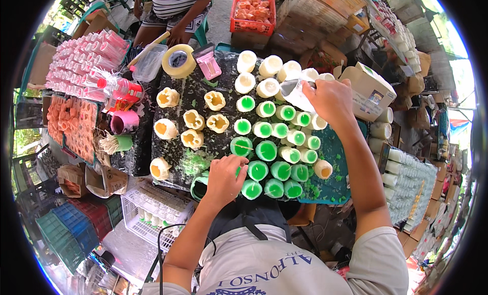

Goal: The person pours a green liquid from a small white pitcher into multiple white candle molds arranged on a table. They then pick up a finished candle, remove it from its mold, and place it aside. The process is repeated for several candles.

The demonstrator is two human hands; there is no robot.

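Note:
My right hand (330, 99) is closed round a pale metal pouring vessel (299, 94), tilted above the back rows of white cylinders. My left hand (226, 175) is bent at the near side of the rows, fingers drawn together beside a green-filled candle (241, 146) with a thin wick across its top. What the fingertips hold, if anything, is hidden. Several white candle cylinders with green tops (266, 150) stand in close rows between my hands. Behind them are plain white cylinders (246, 61). A green cup-like container (200, 185) sits partly under my left wrist.
Cream scalloped candles (193, 120) stand left on the dark, wax-spattered table (213, 157). A tape roll (178, 61) lies at the back. A green tray (335, 188) with wax crumbs is at right, an open carton (367, 91) beyond. A person (173, 12) sits across, beside a red crate (252, 12).

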